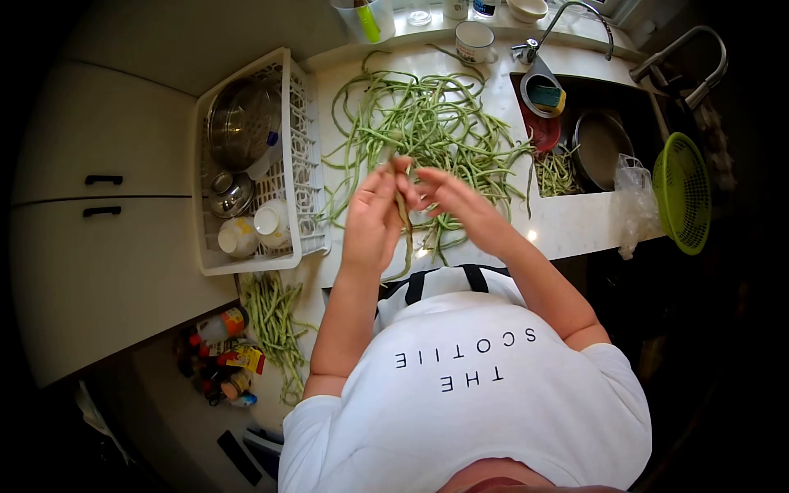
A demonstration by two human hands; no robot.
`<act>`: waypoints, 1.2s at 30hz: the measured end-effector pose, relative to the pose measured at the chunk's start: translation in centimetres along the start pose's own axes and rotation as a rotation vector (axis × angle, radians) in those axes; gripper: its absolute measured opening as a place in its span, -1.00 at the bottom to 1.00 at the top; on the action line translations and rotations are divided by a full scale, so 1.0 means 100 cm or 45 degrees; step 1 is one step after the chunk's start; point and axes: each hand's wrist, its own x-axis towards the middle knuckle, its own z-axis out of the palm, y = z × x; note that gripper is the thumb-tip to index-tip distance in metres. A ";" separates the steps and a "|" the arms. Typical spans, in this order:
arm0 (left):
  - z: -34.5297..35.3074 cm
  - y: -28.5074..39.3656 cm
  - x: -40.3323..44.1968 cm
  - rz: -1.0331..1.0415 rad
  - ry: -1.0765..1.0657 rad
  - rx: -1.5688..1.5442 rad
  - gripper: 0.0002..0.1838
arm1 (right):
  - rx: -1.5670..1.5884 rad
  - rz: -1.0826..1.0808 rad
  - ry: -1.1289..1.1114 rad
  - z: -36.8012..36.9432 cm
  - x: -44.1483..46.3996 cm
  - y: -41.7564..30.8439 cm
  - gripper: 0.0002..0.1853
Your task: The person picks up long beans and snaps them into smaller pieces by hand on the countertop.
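Observation:
My left hand [374, 212] is closed around a long bean [404, 215], which hangs down past the fingers toward the counter's front edge. The bean's upper end is blurred above the fingertips. Close beside it on the right, my right hand [462, 207] has its fingers stretched apart, slightly smeared by motion, with nothing visible in them. Whether its fingertips touch the bean I cannot tell. Beneath and beyond both hands a big loose pile of long green beans [444, 123] spreads over the white counter [567, 220].
A white dish rack [289, 156] with pots and cups stands left. Broken bean pieces [275, 324] lie below it. At right, the sink holds a pan [602, 152] and more bean pieces [556, 174]. A plastic bag [634, 201] and green colander [684, 193] are beside it. A mug [474, 41] stands behind.

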 end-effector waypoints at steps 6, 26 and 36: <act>-0.034 0.023 0.013 0.341 0.101 -0.084 -0.81 | -0.109 0.199 -0.341 0.002 0.002 0.026 -0.61; -0.045 0.015 0.003 0.444 0.063 -0.003 -0.76 | -0.514 -0.044 0.143 -0.006 -0.004 0.014 -0.78; -0.075 0.046 -0.002 0.667 0.357 -0.027 -0.76 | -0.513 0.036 0.186 -0.044 -0.014 0.008 -0.79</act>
